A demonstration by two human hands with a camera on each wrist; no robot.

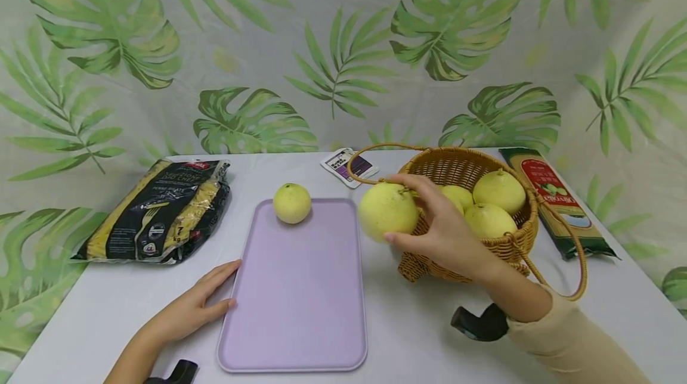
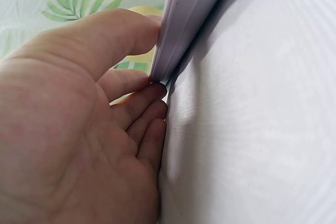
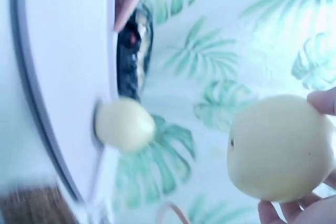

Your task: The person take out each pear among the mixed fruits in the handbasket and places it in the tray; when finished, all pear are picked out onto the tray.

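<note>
A round yellow-green melon point(image 1: 388, 212) is gripped by my right hand point(image 1: 442, 229), thumb below and fingers over the far side, raised in front of the wicker basket point(image 1: 528, 235). The right wrist view shows the held melon point(image 3: 281, 148) close up, fingertips around its edge. Several more melons point(image 1: 489, 220) lie in the basket. Another melon point(image 1: 292, 203) sits at the far left corner of the lilac tray point(image 1: 300, 294). My left hand point(image 1: 188, 306) touches the tray's left edge with thumb and fingers extended; in the left wrist view the fingertips point(image 2: 157, 90) meet the rim.
A black-and-yellow pasta bag point(image 1: 161, 211) lies left of the tray. Behind the tray is a small white-and-purple packet point(image 1: 349, 166). A red-and-tan package point(image 1: 558, 199) lies right of the basket, whose looped handles point(image 1: 582, 253) stick out. A leaf-print cloth point(image 1: 343, 74) hangs behind the table.
</note>
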